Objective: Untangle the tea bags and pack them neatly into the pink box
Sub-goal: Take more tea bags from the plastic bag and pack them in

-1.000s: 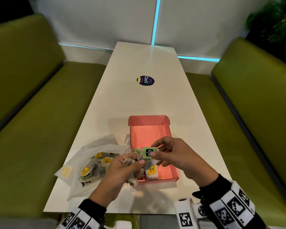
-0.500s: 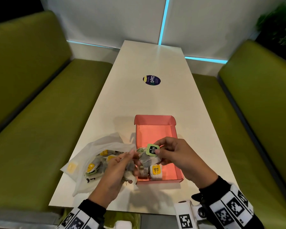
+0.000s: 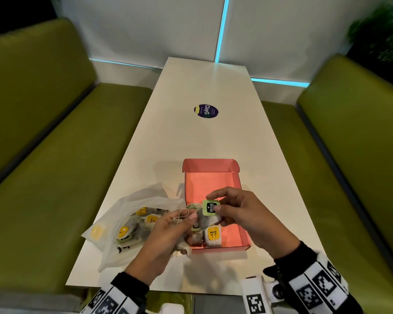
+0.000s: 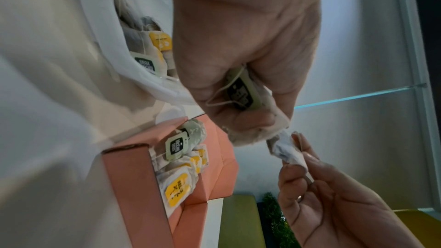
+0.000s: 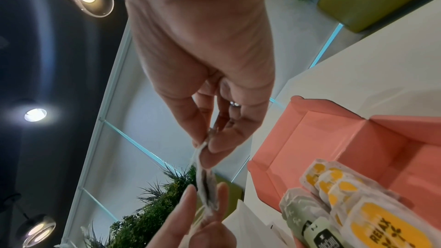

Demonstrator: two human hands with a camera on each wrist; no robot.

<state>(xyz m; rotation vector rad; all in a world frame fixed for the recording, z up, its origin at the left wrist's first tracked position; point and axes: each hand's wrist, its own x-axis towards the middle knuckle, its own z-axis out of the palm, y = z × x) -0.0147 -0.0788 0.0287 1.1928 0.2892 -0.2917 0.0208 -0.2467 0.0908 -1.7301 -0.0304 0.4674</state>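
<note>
Tea bags (image 3: 199,217) tangled by their strings hang in both hands just above the near left corner of the pink box (image 3: 213,186). The right hand (image 3: 243,214) pinches a green tag (image 3: 211,207) and its bag between thumb and forefinger; the left hand (image 3: 168,236) curls round another bag and string. Packed bags (image 3: 212,237) stand at the box's near end. Left of the box lies a plastic bag (image 3: 127,223) holding more, on the white table (image 3: 204,137).

Your left hand (image 3: 168,236) is curled, fingers (image 3: 190,216) pinching. Your right hand (image 3: 247,216) pinches too, thumb meeting forefinger, both raised close together.
</note>
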